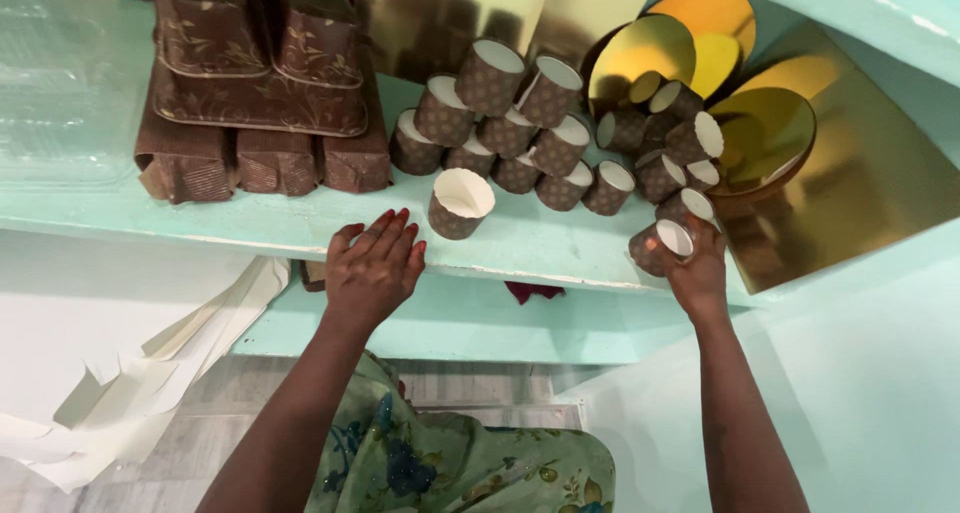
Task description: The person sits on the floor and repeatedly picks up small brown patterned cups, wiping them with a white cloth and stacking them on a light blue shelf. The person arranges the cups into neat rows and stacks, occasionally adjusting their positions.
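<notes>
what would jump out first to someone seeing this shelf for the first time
The heap of brown paper baking cups lying mid-shelf, white insides showing. Next, the shiny gold round boards leaning at the right end. The right hand grips one cup at the shelf edge, while the left hand rests flat near an upright cup.

Both arms reach up and forward, the hands well apart.

The left hand (372,263) lies palm down with its fingers straight and held close together, nails painted red, the wrist in line with a bare forearm that rises from lower left. The right hand (697,273) is seen from the back, fingers curled in a grasp, its bare forearm rising steeply from the lower right.
</notes>
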